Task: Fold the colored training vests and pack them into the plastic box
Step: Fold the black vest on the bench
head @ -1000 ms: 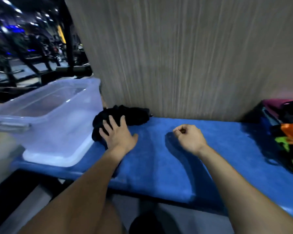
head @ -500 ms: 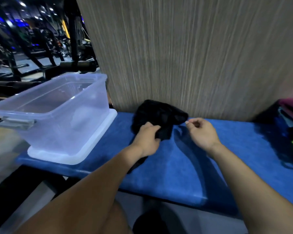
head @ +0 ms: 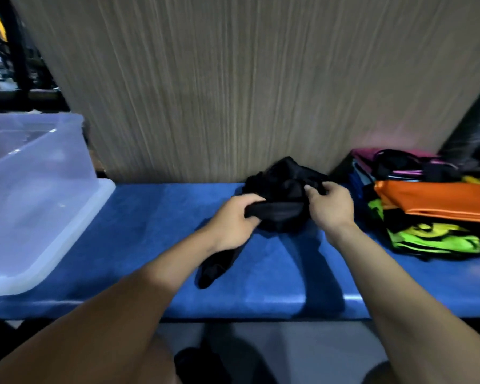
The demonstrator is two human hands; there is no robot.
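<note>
- The blue counter (head: 139,234) runs across in front of me, backed by a wood-grain panel (head: 233,79). It carries everything the task needs.
- The plastic box (head: 36,195) sits at the far left end of the counter, well apart from my hands. Its walls are translucent and I see no colour through them, so I judge that little or nothing is packed yet.
- The pile of colored vests (head: 432,214) lies at the right end, just beside my right wrist: orange on top, neon green and yellow under it, pink and dark pieces behind. They look loosely stacked and still wait their turn.
- The black vest (head: 280,200) is bunched between my hands, near the back panel. One dark tail of it trails down across the counter beside my left wrist.
- My left hand (head: 233,220) has its grip closed on a fold of the black vest, fingers curled over the cloth.
- My right hand (head: 330,206) pinches the other side of the bundle, thumb and fingers clamped on an upper edge.
- The step in hand, as I read it, is the start of folding this one vest: it is still a crumple, not a flat shape.
- The next move calls for finding two matching edges, pulling them apart to spread the cloth flat on the open stretch of counter, and gathering in that trailing tail before any fold.
</note>
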